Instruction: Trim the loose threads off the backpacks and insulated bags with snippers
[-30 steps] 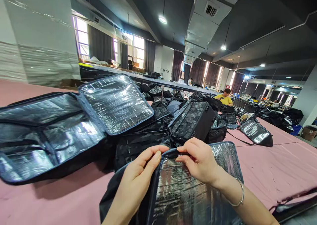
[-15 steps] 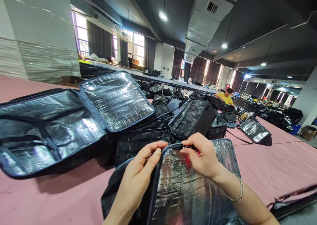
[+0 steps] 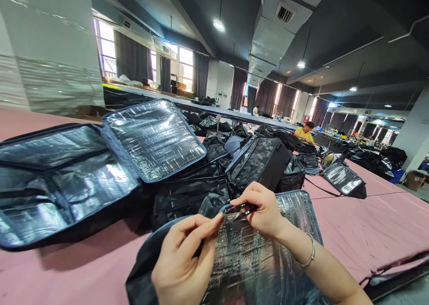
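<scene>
A black bag with a silver foil-lined flap [image 3: 268, 256] lies in front of me on the pink table. My left hand [image 3: 187, 251] pinches the dark trim at the flap's upper left corner. Small black snips [image 3: 247, 209] with pointed metal blades are held in my right hand [image 3: 263, 211], the blades pointing left close to my left fingertips and the trim. A silver bracelet circles my right wrist. Whether a thread lies between the blades is too small to tell.
An opened foil-lined bag [image 3: 97, 180] lies at the left on the pink table [image 3: 365, 215]. Behind my hands stands a camouflage bag [image 3: 256, 162] among a pile of others. A smaller foil-lined bag [image 3: 343, 177] is at the right. A person in yellow [image 3: 304, 134] is farther back.
The snips' blades now show in my right hand, which has shifted slightly left. My left hand has moved lower along the flap's corner and turned. The view has shifted slightly.
</scene>
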A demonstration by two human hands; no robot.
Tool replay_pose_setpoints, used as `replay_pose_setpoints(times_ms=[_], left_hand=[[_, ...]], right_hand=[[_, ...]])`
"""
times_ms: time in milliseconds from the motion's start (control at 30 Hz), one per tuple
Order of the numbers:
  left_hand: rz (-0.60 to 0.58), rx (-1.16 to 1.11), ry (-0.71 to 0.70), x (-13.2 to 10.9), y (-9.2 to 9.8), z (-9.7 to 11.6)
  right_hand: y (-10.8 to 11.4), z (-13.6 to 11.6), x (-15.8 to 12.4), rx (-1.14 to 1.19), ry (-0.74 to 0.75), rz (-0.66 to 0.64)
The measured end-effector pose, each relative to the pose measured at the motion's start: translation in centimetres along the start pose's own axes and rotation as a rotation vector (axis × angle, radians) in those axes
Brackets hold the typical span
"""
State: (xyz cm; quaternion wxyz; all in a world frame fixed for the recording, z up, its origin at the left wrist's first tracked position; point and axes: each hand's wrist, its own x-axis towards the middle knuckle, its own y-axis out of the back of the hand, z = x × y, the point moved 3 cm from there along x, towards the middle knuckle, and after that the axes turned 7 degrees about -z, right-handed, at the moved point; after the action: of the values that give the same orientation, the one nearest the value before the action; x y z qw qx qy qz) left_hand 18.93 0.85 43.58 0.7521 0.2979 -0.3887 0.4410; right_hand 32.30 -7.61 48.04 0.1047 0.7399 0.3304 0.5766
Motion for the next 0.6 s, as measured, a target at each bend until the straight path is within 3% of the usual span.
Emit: replay_pose_setpoints(times_ms=[133,267,333,433,533,600], left_hand=[[-0.002,0.065,-0.033,-0.4,0.3,0.1],[-0.02,0.092,0.037,-0.3,0.5,-0.1],[-0.014,0.06,0.103,-0.2,0.5,-0.7],[-0.026,-0.024,0.361,-0.4,0.0,-3.1],[-0.093,-0.19,0.707,-1.2,-0.7,-6.9],[-0.179,-0.283,0.845,-1.8,-1.2,-8.8]], right_hand=[[-0.2,0.0,-0.9,-0.019,0.07,-0.009],[-0.9,-0.2,-2.2,-0.042,0.137,-0.146],[-0.7,0.0,-3.0,-0.067,0.109,-0.125],[0.5,0.9,-4.3,-0.069,0.032,-0.041],[2.2,3.3,-5.8,-0.046,-0.174,-0.043],[3.3,5.2,-7.1,-0.053,-0.321,-0.048]])
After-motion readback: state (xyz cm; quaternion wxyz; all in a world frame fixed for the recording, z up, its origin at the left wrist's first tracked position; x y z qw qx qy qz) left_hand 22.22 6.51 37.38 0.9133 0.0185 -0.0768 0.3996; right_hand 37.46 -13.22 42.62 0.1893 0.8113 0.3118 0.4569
